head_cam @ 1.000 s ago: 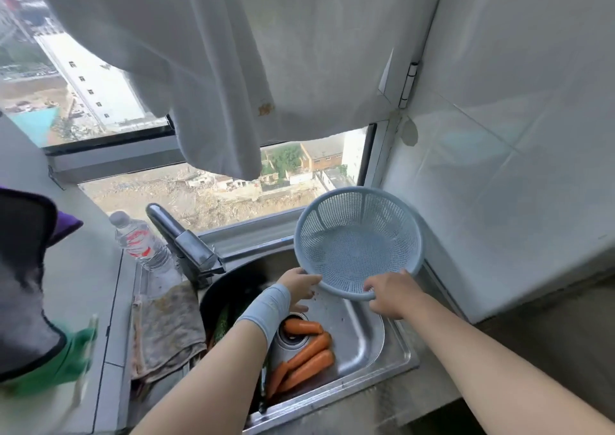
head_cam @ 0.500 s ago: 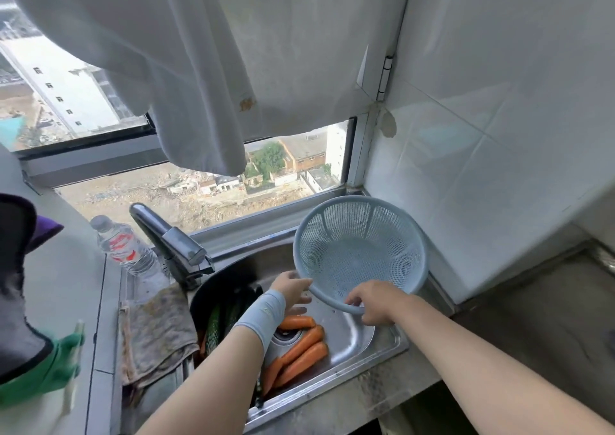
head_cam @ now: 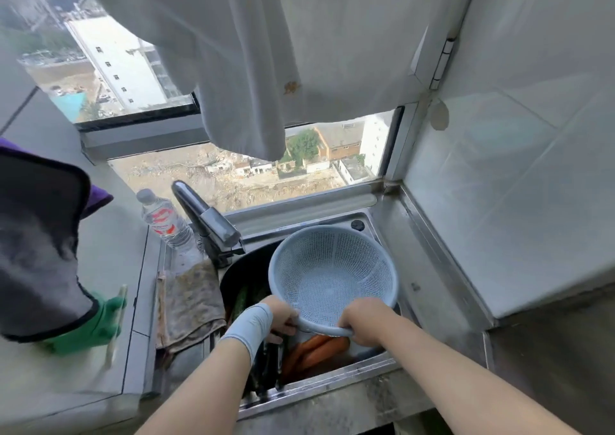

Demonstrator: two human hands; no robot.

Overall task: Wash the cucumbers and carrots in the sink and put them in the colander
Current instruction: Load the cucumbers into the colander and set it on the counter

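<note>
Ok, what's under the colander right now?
Orange carrots lie in the sink below the near rim of the colander, which the left hand and right hand grip. Anything further back is covered by its bowl.

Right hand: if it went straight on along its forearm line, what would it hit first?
The right hand grips the colander at its near rim. Further along that line it would probably meet the left hand on the same rim, though depth is unclear.
</note>
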